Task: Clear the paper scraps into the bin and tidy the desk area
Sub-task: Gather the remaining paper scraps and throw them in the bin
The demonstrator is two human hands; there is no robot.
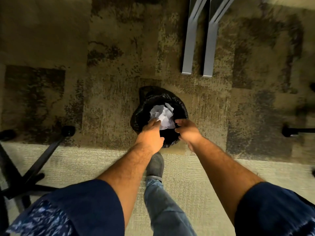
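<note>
The person stands over a small round bin (159,116) lined with a black bag, set on patterned carpet (110,99). Crumpled white paper scraps (162,114) lie inside the bin, filling much of its opening. Both bare forearms reach down toward it. The left hand (150,133) hovers over the near left rim, fingers loosely spread and empty, its fingertips just at the edge of the paper. The right hand (187,131) is at the near right rim, fingers curled but not closed on anything, apart from the paper. A grey shoe (155,166) and a jeans leg stand just behind the bin. Two grey metal desk legs (198,48) rest on the carpet beyond it, and a black chair base (34,167) with castors sits at the left.
</note>
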